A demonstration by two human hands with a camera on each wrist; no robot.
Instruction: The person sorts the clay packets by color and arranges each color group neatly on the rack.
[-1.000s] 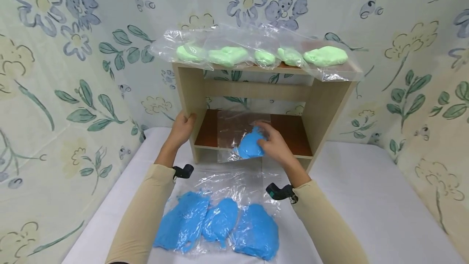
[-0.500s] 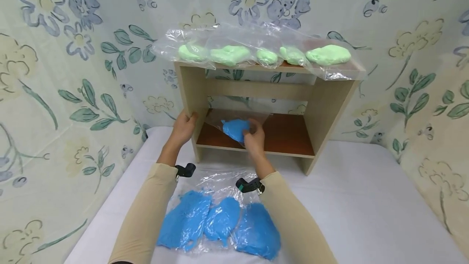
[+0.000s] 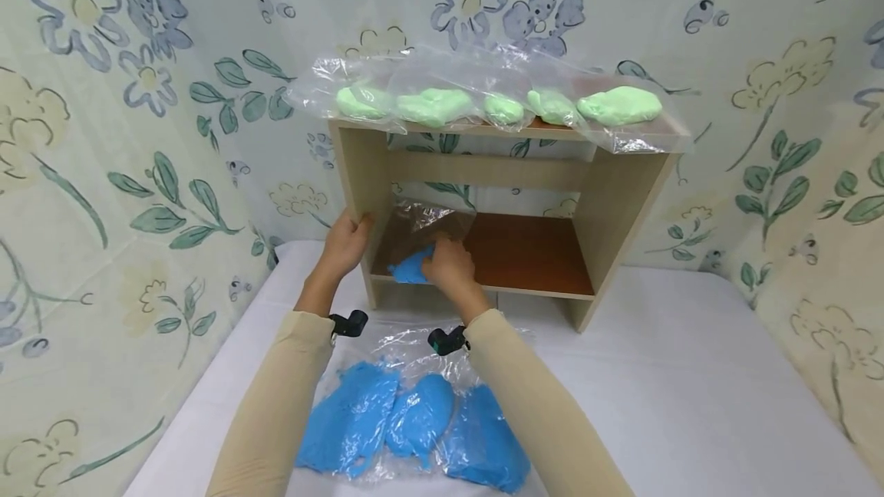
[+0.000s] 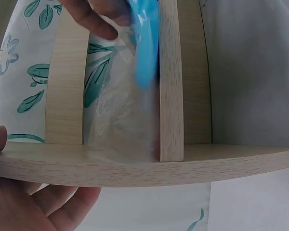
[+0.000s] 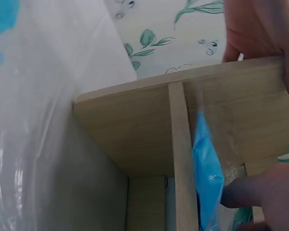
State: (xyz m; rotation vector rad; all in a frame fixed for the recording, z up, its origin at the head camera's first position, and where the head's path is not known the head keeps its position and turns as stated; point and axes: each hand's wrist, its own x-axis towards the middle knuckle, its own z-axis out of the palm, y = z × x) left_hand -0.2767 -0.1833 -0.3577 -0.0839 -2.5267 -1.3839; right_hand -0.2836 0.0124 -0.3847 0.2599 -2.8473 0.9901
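My left hand (image 3: pixel 347 240) grips the left side panel of a small wooden shelf unit (image 3: pixel 625 198), thumb on the inner face and fingers outside. My right hand (image 3: pixel 450 267) holds a clear plastic bag of blue clay-like material (image 3: pixel 412 267) at the left end of the lower board. The blue lump lies along the board's front edge, and the bag's clear part spreads back over the board. In the right wrist view, the blue lump (image 5: pixel 207 171) stands close beside the board's edge with a fingertip against it. My palm hides part of the bag in the head view.
Several clear bags with pale green lumps (image 3: pixel 433 106) lie in a row on the unit's top. In front, bags of blue material (image 3: pixel 417 416) lie on the white-covered table (image 3: pixel 691 374). A flowered cloth (image 3: pixel 207 37) hangs behind and at both sides.
My right hand has carried the blue bag leftward and down onto the left end of the lower board. My left hand keeps its grip on the side panel.
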